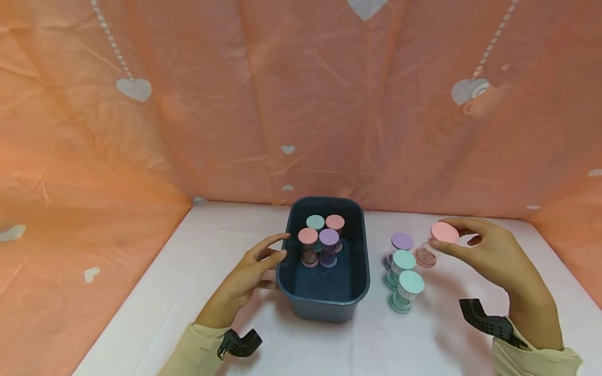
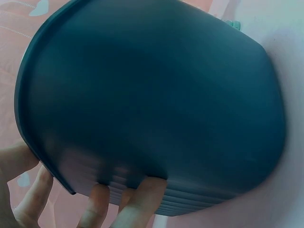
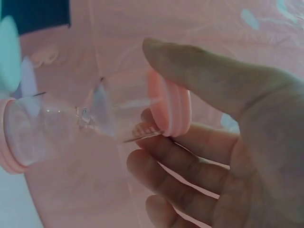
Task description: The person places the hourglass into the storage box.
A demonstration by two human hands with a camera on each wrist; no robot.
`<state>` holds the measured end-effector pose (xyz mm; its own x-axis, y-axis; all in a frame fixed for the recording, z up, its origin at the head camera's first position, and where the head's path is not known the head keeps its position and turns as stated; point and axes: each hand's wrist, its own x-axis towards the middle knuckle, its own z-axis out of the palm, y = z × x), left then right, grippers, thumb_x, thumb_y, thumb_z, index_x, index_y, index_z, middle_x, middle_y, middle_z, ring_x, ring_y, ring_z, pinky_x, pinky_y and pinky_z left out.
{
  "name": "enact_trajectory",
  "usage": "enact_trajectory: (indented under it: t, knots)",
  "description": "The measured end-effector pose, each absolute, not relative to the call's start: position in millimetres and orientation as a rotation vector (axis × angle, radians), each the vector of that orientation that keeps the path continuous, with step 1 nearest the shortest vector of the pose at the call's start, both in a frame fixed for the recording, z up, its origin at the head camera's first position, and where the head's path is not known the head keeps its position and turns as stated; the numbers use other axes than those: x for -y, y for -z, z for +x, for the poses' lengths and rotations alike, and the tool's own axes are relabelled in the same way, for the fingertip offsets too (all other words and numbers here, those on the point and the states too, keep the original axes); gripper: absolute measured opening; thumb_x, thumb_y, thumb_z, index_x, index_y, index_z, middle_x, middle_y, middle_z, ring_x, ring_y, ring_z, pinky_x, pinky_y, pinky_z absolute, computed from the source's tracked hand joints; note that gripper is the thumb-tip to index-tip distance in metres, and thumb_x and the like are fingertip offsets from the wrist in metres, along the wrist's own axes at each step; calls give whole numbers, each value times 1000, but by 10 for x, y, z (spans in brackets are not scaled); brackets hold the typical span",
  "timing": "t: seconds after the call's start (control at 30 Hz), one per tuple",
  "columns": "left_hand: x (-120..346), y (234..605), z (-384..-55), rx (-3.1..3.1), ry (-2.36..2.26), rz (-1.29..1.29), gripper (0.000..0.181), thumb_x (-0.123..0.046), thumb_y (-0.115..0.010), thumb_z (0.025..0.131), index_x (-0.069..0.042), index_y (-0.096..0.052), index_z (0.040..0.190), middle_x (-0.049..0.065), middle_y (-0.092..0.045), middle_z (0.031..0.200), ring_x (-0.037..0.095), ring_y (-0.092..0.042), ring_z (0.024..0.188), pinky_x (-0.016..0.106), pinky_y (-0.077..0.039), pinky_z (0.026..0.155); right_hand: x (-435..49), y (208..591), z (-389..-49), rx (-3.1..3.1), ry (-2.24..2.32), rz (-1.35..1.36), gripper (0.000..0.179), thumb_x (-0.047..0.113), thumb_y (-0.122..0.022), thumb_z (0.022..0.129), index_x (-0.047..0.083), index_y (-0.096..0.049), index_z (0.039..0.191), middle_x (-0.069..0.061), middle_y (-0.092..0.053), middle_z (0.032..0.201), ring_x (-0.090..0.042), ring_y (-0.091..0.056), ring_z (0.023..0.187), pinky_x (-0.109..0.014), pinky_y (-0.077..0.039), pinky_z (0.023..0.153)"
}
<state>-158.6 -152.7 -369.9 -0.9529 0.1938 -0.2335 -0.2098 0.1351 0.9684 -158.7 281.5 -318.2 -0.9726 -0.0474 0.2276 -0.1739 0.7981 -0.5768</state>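
- Left hand [image 1: 251, 271]: fingers spread against one oblong navy plastic bin [image 1: 324, 309], 9 o'clock.
- Inside: four capped hourglasses [image 1: 329, 237] (two pink).
- Right hand [image 1: 494, 253], 3 o'clock: pinching one clear pink-capped hourglass [image 1: 443, 232].
- Between: three hourglasses [image 1: 404, 259].

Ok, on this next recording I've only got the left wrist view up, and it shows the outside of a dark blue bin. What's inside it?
Observer: In the head view, the bin holds four hourglasses: a front pink-capped one, a rear pink-capped one, a mint-capped one and a purple-capped one.
Operator: And the right hand?
Observer: The right hand grips another pink-capped hourglass by one cap.
Operator: Anything between that hand and the bin?
Observer: Yes, three hourglasses stand on the white table: a purple-capped hourglass and two mint-capped hourglasses.
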Motion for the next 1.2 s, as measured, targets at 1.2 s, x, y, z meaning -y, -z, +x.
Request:
enact_trajectory:
  t: [1.2]
  knots:
    - [1536,3687,-1590,-2100,-1893,-12,49,-35,-62,98,-28,-49,145,23,-46,135,25,-66,97,32,-59,67,-1950,2574,-1643,2656,-1093,339,46,48,-83,77,26,-72,116,5,-68,111,-17,-54,96,-24,-46,76]
